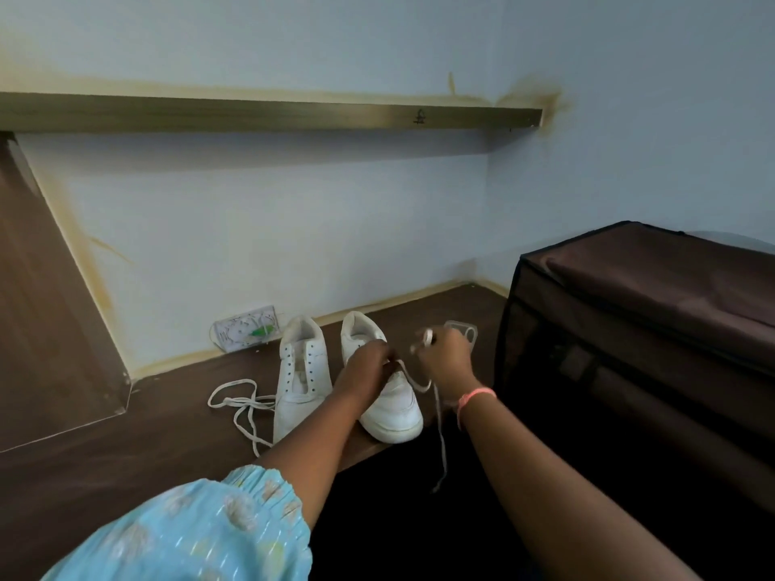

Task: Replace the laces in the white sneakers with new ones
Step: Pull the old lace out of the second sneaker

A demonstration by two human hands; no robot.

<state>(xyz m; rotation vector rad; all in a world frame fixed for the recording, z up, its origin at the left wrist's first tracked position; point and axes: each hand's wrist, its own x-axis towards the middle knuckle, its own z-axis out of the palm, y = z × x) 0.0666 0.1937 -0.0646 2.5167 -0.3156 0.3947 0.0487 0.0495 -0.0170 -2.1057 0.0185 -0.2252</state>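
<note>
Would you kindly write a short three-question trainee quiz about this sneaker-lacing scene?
1. True or false: the left sneaker has a lace threaded through its eyelets.
2. Which lies to the left of the sneakers: A) loose lace B) scissors C) a brush?
3. Fill in: the left hand and right hand work a lace at the ____ sneaker.

Key: 1 false; 2 A; 3 right.

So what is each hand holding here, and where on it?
Both hands, left hand and right hand, hold the lace near the right sneaker; exact spots blurred.
</note>
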